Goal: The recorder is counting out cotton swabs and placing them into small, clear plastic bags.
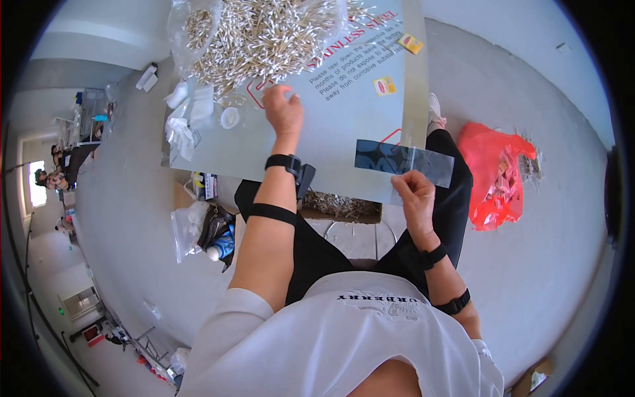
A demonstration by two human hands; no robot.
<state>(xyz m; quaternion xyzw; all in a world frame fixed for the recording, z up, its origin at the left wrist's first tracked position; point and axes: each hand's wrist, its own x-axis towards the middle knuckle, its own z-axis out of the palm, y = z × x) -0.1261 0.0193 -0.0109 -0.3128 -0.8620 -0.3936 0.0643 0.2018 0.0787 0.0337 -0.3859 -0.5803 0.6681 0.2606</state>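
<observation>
A heaped pile of cotton swabs [258, 46] lies at the far side of the sheet-covered table [317, 142]. Just below its near edge is my left hand [283, 112], fingers loosely bent and thumb apart, with no swab visible in it. My right hand [417, 198] is closed at the table's near right corner, thumb and forefinger pinching the lower edge of a dark, see-through plastic strip [380, 157]. The strip lies across the corner, its right end reaching past the table over my thigh. Two small yellow-and-white packets [383, 86] lie on the right side of the table.
Left of my left hand are a small round white lid [229, 118] and crumpled white plastic [180, 135]. Under the table edge stands a box of swabs [340, 206]. A red plastic bag [496, 172] lies on the floor at right; a dark bag with a bottle [218, 238] is at left.
</observation>
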